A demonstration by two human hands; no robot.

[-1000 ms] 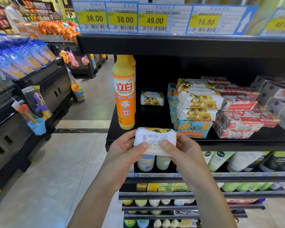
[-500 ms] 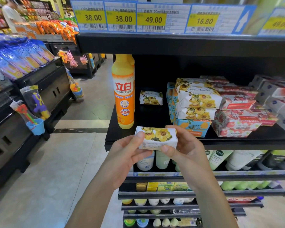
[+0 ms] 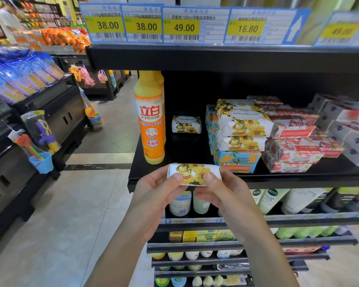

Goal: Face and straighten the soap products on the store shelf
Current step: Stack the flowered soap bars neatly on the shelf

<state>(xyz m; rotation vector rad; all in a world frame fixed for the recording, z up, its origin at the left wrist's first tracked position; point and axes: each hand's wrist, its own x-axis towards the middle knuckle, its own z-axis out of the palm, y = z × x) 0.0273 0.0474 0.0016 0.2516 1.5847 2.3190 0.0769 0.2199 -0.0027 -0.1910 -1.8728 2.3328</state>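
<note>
I hold a white soap bar with yellow flowers (image 3: 195, 172) in front of the black shelf's front edge (image 3: 298, 180). My left hand (image 3: 155, 195) pinches its left end and my right hand (image 3: 226, 193) pinches its right end, thumbs on the flowered face. A matching flowered bar (image 3: 186, 124) lies alone further back on the shelf. To the right, two more flowered bars (image 3: 243, 125) sit stacked on a blue-and-orange soap box (image 3: 236, 160). Red-patterned soap boxes (image 3: 292, 150) are piled unevenly beside them.
A tall orange detergent bottle (image 3: 151, 121) stands at the shelf's left end. Grey-white boxes (image 3: 344, 125) fill the far right. Yellow price tags (image 3: 182, 25) hang on the shelf above. Bottles and tubes (image 3: 274, 199) fill the shelves below. An aisle (image 3: 71, 204) with a black display unit lies left.
The bar has been turned in my hands: a second ago its white barcode side faced me, now the flowered face shows. It also rose a little toward the shelf edge.
</note>
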